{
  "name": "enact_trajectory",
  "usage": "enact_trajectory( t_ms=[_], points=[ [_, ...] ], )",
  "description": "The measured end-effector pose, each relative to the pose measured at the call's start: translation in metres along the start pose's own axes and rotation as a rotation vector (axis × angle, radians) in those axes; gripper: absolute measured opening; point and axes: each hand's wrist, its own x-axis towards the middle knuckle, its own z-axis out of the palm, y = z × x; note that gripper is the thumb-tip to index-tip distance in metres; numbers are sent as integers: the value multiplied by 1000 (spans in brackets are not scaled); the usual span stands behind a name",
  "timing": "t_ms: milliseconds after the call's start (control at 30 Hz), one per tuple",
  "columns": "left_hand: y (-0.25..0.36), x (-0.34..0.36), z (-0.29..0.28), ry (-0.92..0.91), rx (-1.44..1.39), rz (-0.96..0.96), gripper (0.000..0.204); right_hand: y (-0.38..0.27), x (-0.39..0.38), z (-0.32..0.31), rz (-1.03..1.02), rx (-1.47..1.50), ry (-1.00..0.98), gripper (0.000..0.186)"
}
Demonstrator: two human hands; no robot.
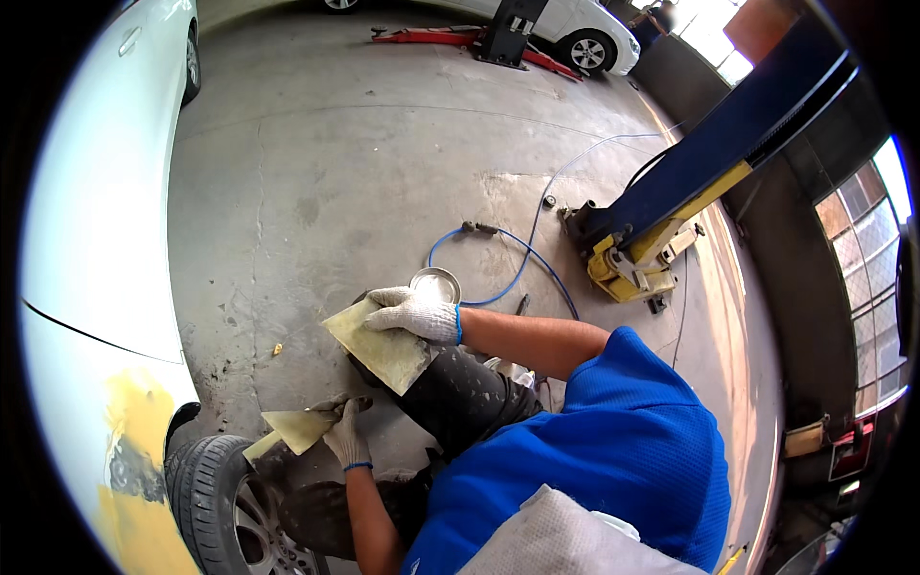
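My right hand (413,315), in a white knitted glove, is closed on a large pale yellow, smudged square plate (377,354) above my knee. A round metal tin (436,287) is just behind that hand. My left hand (347,437), also gloved, grips smaller yellowish flat spreaders (295,430) low beside the wheel (205,498); how many pieces it holds I cannot tell exactly. At my left, the white car's panel (136,450) carries yellow filler with a dark grey area above the wheel arch.
A blue-and-yellow lift post (682,159) stands at the right, a blue hose (529,244) loops on the concrete floor, and another white car (546,21) with red lift arms (426,35) is ahead. A person (652,26) stands at the far back right.
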Motion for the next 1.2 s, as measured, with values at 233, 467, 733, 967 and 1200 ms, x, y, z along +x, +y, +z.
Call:
enact_trajectory(
  t_ms=[233, 467, 733, 967, 1200],
  points=[
    [-12, 1, -11, 40, 6, 23, 32, 12, -14, 13, -42, 34, -54, 35],
    [-29, -4, -15, 104, -62, 111, 29, 16, -22, 18, -160, -100, -32, 37],
    [-49, -8, -45, 113, 180, 47, 29, 26, -31, -8, -189, -68, 58, 48],
    [-80, -13, -64, 168, -6, 147, 41, 27, -41, -41, -200, 52, 90, 34],
    [-76, -18, -53, 142, -57, 70, 41, 32, -42, -52, -197, 161, 53, 31]
  ],
)
